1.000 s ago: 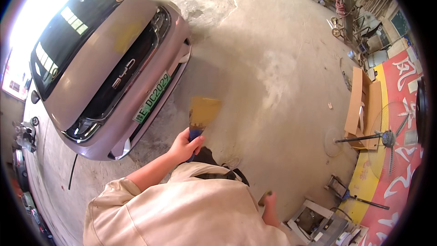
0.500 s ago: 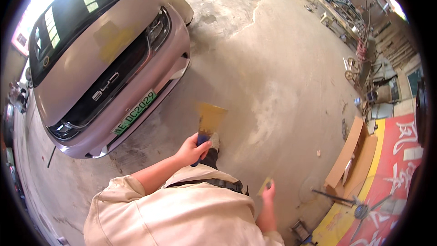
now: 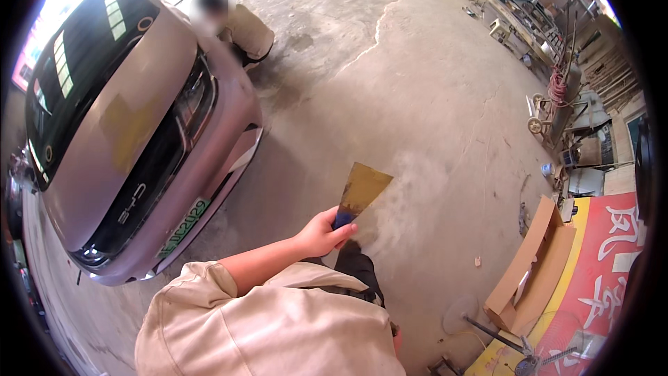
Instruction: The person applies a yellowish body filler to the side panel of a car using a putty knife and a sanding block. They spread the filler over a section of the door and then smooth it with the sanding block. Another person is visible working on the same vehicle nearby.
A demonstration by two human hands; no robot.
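In front of my body, my left hand [image 3: 323, 235] is closed around the blue handle of a putty knife [image 3: 366, 189]. Its wide blade points up and away to the right, coated with yellowish-brown paste. Only a sliver of my right hand or forearm [image 3: 397, 341] shows at the right edge of my beige shirt; its fingers are hidden. To the left stands a pinkish-grey car [image 3: 83, 174], apart from both hands. A yellowish patch [image 3: 129, 132] marks its painted panel above the dark trim strip.
Another person [image 3: 247, 33] crouches by the car's far corner. On the right lie an open cardboard box [image 3: 529, 264], a red and yellow banner [image 3: 605, 257] and a black-stemmed fan [image 3: 494, 334]. A cluttered bench [image 3: 515, 21] and hand cart [image 3: 536, 115] stand farther back.
My left hand and the putty knife have moved right in the view, and the car has shifted left. My right hand, earlier holding a small yellowish blade, has dropped mostly out of sight.
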